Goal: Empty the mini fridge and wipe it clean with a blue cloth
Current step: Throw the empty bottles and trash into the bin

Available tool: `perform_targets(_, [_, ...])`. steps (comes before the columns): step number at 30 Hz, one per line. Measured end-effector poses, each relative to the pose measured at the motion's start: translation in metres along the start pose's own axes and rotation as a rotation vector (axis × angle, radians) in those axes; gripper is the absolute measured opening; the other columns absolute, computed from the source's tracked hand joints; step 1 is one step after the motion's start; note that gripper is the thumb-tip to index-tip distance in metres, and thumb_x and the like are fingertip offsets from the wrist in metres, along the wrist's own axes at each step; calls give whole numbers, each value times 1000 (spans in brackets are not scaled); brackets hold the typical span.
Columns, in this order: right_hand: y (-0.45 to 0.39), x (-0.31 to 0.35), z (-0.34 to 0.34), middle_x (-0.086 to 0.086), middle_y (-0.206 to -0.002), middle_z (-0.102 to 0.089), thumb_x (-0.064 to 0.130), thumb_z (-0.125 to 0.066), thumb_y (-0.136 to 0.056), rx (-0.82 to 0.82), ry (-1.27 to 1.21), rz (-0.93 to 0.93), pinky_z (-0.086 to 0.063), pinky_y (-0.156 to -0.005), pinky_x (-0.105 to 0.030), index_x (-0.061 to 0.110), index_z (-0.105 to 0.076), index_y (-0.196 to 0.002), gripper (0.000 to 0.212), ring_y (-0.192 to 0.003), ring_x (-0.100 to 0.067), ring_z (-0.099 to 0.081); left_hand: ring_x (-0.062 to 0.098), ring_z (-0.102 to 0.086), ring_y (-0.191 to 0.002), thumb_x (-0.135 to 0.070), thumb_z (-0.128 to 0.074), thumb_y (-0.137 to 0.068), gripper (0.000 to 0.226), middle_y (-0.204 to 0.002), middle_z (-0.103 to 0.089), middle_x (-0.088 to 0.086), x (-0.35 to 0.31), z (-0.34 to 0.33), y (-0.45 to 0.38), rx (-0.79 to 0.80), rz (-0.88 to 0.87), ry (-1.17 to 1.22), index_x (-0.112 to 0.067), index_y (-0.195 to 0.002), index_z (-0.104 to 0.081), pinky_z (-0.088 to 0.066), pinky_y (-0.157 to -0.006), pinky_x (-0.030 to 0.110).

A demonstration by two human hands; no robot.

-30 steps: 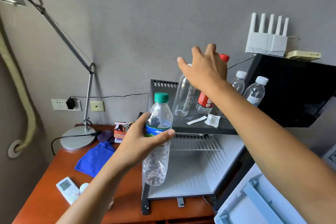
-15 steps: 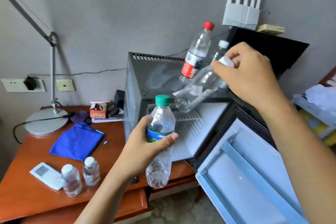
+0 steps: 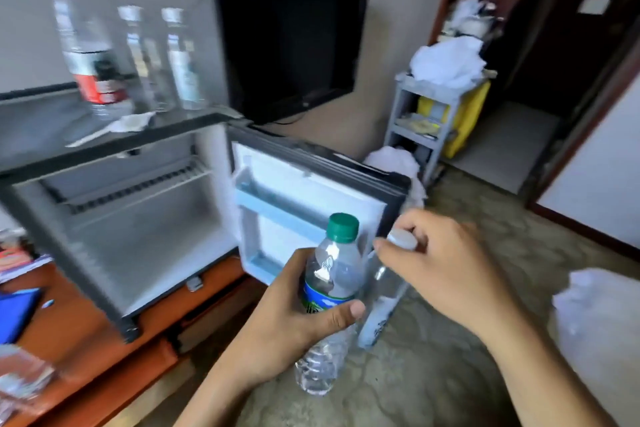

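Note:
The mini fridge (image 3: pixel 114 218) stands on the wooden desk with its door (image 3: pixel 311 191) swung open to the right; its inside shows only a wire shelf. My left hand (image 3: pixel 287 315) grips a green-capped water bottle (image 3: pixel 332 274) in front of the door. Right beside it, my right hand (image 3: pixel 440 270) holds a white-capped clear bottle (image 3: pixel 384 295) by the neck, its body hanging down. On the fridge top stand a red-capped bottle (image 3: pixel 86 55) and two small clear bottles (image 3: pixel 162 59). The blue cloth (image 3: pixel 15 312) lies on the desk at the far left edge.
A black TV (image 3: pixel 291 45) hangs behind the fridge. A grey cart (image 3: pixel 426 114) with white linen and a yellow bag stands by the doorway. White bundles lie on the floor at the right (image 3: pixel 599 329). Paper scraps (image 3: pixel 121 125) rest on the fridge top.
The view swung right and down. My right hand carried the white-capped bottle off the fridge top down beside the green-capped bottle, which my left hand still holds.

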State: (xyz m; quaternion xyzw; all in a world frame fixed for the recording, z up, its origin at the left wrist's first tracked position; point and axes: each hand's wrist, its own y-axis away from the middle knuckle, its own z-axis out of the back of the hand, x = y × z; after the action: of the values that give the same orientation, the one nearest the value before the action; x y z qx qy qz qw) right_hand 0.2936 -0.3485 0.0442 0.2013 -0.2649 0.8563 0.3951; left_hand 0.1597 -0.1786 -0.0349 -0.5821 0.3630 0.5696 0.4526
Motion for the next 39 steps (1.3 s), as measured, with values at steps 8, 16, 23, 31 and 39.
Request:
perform_targets(8, [79,-188,97,6,-69,-65,61,-64,-78,-49,29,-386,-52,-64,-38,25,-55,-80,37,-73,-21,-62,10,-62,-96,-23,-89,-80,46,-106,-69,6,26,-210,-40,230,48,40,-24,-117,-61,-50,-87,25])
perform_targets(16, [60,-325,100,15,-67,-64,65,-62,-77,-78,-11,-566,-51,-66,-31,30,-57,-80,36,-73,-12,-61,15,-67,-96,-21,-89,-75,47,-103,-72,-2,85,-282,-125,127,165,-15,-22,-114,-62,-53,-87,27])
perform_targets(23, [-82,-415,29,16,-72,-62,64,-58,-81,39,46,-539,-43,-57,-26,30,-53,-84,34,-68,-2,-57,20,-67,-103,-6,-87,-78,64,-114,-66,2,166,-270,-265,-101,201,-127,-20,-130,-52,-56,-92,33])
perform_targets(31, [-257,-474,-33,13,-87,-63,53,-60,-83,202,126,-403,-46,-61,-28,32,-56,-95,25,-75,-14,-58,2,-62,-96,-3,-83,-76,71,-114,-62,-9,212,-245,-402,-249,288,-223,-37,-129,-49,-48,-74,17])
perform_targets(39, [-398,-534,-102,3,-106,-64,36,-67,-86,388,61,-341,-49,-71,-30,29,-64,-106,21,-89,-21,-60,12,-64,-98,1,-80,-74,72,-112,-62,-9,251,-221,-505,-428,408,-328,-35,-128,-50,-50,-74,20])
